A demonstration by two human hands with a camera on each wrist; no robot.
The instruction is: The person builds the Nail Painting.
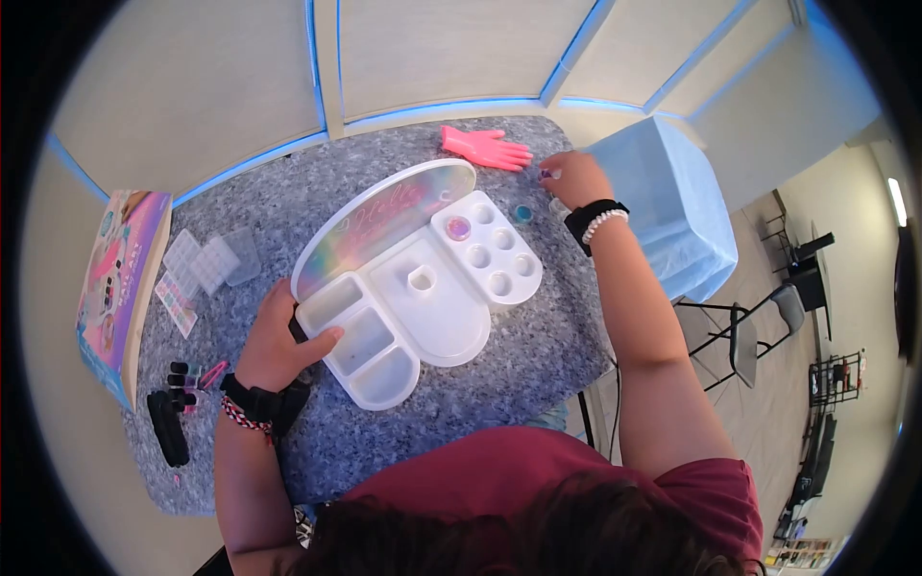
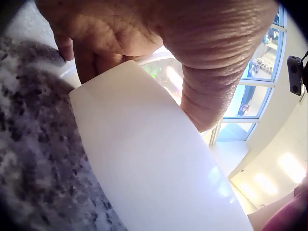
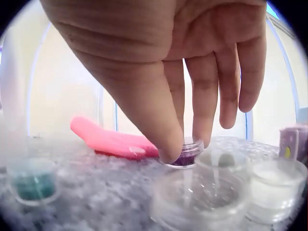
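Pinching a small, round, clear jar of purple glitter (image 3: 186,159) at a speckled grey tabletop (image 1: 547,384), a right hand (image 1: 576,180) reaches, arm (image 1: 642,317) extended, near a smooth pink hand-shaped form (image 1: 483,148); the left hand (image 1: 274,341), thumb over the rim, grips a glossy white plastic tray (image 1: 447,334).

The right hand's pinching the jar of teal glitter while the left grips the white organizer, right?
Not teal: the right wrist view shows the right hand pinching a jar of purple glitter. The left hand does grip the white organizer.
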